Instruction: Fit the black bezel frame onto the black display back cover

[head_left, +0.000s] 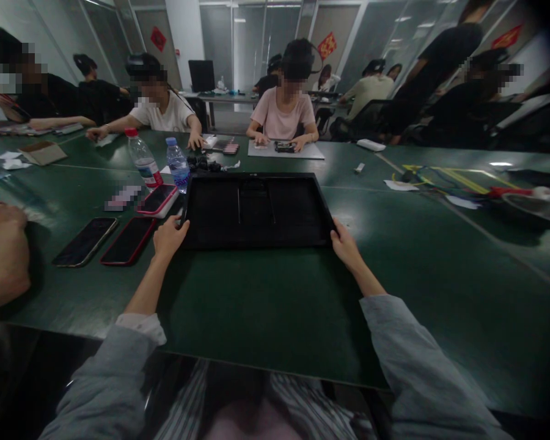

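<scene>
Head view. We see the left hand (168, 235) closed on the left edge of one black panel (211, 211), thumb at its raised rim, and the right hand (346, 245) closed on the right edge; the fingers underneath are hidden. The panel lies between our hands, above the green table (275, 305). To its left we count two bottles (145, 162) and, side by side, two dark phones (86, 241).
</scene>
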A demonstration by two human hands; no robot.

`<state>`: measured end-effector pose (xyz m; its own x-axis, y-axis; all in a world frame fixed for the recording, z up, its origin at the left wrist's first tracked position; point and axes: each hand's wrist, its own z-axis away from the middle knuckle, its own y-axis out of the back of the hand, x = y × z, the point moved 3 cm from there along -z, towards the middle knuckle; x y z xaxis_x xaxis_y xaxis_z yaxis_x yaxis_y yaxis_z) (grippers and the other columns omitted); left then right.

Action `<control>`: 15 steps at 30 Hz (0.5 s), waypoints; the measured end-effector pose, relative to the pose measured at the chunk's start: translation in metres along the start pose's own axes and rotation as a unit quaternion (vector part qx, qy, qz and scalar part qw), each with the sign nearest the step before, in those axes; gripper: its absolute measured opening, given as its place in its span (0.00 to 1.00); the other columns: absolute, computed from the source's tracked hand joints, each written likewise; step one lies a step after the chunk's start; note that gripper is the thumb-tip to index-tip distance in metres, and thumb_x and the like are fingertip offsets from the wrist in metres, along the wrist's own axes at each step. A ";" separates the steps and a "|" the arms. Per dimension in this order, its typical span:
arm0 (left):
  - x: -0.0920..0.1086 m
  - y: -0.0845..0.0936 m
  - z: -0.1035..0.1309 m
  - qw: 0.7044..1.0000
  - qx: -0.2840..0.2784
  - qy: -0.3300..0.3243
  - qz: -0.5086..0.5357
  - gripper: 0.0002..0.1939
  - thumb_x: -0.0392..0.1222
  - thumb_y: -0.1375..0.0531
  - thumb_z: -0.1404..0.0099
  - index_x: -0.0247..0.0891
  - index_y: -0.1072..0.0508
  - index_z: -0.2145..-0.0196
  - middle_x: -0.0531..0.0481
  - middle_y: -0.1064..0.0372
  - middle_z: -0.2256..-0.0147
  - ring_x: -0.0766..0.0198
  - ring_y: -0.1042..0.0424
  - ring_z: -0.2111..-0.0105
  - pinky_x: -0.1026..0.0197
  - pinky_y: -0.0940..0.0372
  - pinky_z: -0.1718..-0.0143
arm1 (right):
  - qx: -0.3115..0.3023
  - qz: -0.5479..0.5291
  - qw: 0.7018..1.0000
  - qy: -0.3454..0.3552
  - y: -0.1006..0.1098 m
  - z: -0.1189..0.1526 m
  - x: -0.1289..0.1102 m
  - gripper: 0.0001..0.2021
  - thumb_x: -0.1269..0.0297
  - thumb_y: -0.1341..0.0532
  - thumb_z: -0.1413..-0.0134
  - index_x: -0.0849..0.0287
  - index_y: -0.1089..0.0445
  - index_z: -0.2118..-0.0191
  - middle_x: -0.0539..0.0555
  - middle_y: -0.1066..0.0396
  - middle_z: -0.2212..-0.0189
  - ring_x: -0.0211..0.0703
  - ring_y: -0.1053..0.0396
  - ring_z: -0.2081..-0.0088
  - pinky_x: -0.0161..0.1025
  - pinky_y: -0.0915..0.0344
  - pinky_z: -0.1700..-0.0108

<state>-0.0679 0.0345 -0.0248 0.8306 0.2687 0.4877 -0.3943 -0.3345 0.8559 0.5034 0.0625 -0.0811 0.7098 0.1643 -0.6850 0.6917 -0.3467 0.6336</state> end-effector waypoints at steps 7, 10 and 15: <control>0.017 0.001 0.017 0.990 0.117 -0.073 -0.040 0.36 0.60 0.52 0.25 0.32 0.36 0.31 0.28 0.32 0.38 0.34 0.37 0.36 0.31 0.42 0.39 | 0.079 0.153 0.982 0.073 -0.008 0.017 -0.038 0.44 0.43 0.50 0.33 0.63 0.62 0.22 0.70 0.69 0.23 0.69 0.64 0.24 0.73 0.55 0.30; 0.035 -0.005 0.030 0.976 0.128 -0.171 -0.047 0.38 0.61 0.54 0.24 0.32 0.42 0.28 0.30 0.43 0.30 0.37 0.45 0.31 0.34 0.49 0.33 | 0.084 0.184 0.974 0.106 -0.011 0.024 -0.057 0.44 0.42 0.53 0.30 0.60 0.71 0.21 0.69 0.75 0.23 0.69 0.68 0.23 0.73 0.55 0.31; 0.053 -0.017 0.046 0.957 0.099 -0.267 -0.062 0.40 0.64 0.57 0.24 0.35 0.45 0.26 0.35 0.49 0.27 0.41 0.51 0.28 0.36 0.59 0.29 | 0.035 0.207 0.970 0.126 -0.018 0.030 -0.071 0.43 0.40 0.57 0.29 0.55 0.77 0.22 0.66 0.76 0.22 0.65 0.68 0.23 0.70 0.56 0.29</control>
<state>0.0012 0.0135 -0.0213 0.9694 -0.1647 0.1818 -0.2414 -0.5093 0.8260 0.4364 0.0295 -0.0542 0.9406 0.2156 -0.2622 0.3366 -0.4918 0.8030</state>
